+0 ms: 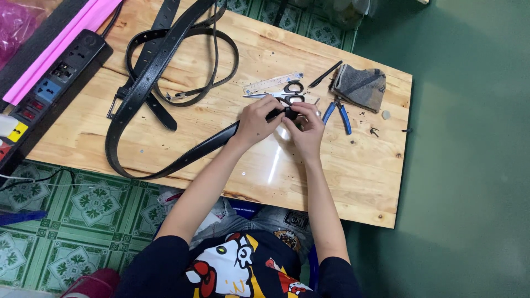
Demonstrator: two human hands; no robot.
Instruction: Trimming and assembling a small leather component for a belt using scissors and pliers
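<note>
Bending over a pale pine tabletop [342, 182], a person seated at its near edge works the free end of a black leather belt [182, 157] with both bare hands, seen from the head camera looking straight down.

The left hand [255, 122] has its fingers clamped on the strap just short of its tip, while the right hand [305, 129] pinches a small dark fitting at the tip itself; whether that piece is a buckle or a loop cannot be told, since the fingers cover it. The two hands nearly touch, with the belt end held between them a little above the wood.

From the hands, the belt's long axis runs toward eight o'clock, then curves up the left side of the tabletop toward eleven o'clock. The left hand is therefore nearer to the strap's length, and the right is nearer to its tip.

At twelve o'clock from the hands, just beyond the fingers, lie black-handled scissors [284, 92] and a clear ruler [273, 83]. At two o'clock sit blue-handled pliers [337, 113], a black pen [325, 74] and a folded grey cloth [360, 85], with small dark scraps scattered near the right edge. A second coiled belt [218, 60] lies at ten o'clock, well apart, and a black power strip [55, 83] rests along the far left edge beside a pink strip of material.
</note>
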